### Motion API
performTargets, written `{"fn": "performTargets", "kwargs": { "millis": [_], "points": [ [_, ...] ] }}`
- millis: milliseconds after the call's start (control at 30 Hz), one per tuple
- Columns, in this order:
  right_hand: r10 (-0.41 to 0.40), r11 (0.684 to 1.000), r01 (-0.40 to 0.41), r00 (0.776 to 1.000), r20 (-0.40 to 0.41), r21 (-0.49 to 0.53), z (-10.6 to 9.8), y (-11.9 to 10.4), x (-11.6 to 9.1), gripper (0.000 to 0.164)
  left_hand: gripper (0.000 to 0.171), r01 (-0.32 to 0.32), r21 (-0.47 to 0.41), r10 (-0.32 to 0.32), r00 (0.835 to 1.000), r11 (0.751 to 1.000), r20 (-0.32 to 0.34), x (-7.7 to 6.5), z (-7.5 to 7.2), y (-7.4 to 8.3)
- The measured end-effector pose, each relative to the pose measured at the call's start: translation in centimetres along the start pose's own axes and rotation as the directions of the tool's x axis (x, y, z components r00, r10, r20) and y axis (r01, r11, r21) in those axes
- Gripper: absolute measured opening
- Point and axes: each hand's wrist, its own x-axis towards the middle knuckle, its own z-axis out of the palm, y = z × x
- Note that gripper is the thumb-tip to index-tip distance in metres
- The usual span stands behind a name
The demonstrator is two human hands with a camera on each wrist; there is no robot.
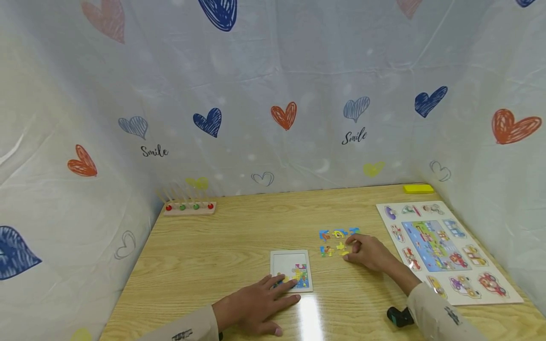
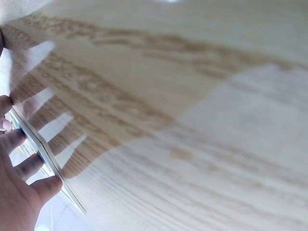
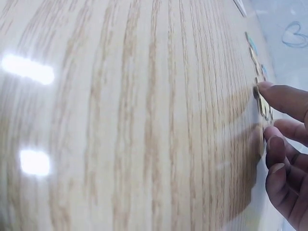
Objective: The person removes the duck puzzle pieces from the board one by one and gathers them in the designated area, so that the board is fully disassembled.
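Observation:
A small white-framed jigsaw tray [image 1: 291, 252] lies on the wooden table, with joined colourful pieces [image 1: 302, 276] along its lower and right parts. My left hand [image 1: 266, 303] rests with spread fingers over the tray's lower left edge, hiding some of the pieces. In the left wrist view, fingertips of the left hand [image 2: 21, 178] touch the tray's rim [image 2: 41, 142]. Several loose jigsaw pieces [image 1: 327, 251] are laid out right of the tray. At their right side is my right hand [image 1: 368, 253], thumb and forefinger apart around yellow pieces [image 1: 341, 246]. The right thumb [image 3: 269, 89] touches a piece's edge.
A large picture puzzle board [image 1: 462, 251] lies on the right, close to my right forearm. Behind it is a yellow block [image 1: 418, 189]. A wooden peg stand with beads [image 1: 189, 211] is at the back left. A black object [image 1: 399, 316] sits beside the right sleeve.

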Motion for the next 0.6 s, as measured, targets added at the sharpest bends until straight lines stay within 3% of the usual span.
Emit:
{"fn": "performTargets", "kwargs": {
  "millis": [300, 600],
  "points": [
    [0.009, 1.0, -0.009, 1.0, -0.012, 0.015, -0.1, 0.2, 0.1, 0.04, 0.072, 0.004, 0.011, -0.003, 1.0, 1.0, -0.013, 0.1, 0.1, 0.1],
    [-0.1, 0.993, 0.098, 0.995, 0.019, 0.059, 1.0, -1.4, 0.3, 0.031, 0.072, 0.013, 0.007, -0.013, 1.0, 1.0, 0.013, 0.1, 0.0, 0.1]
  ]
}}
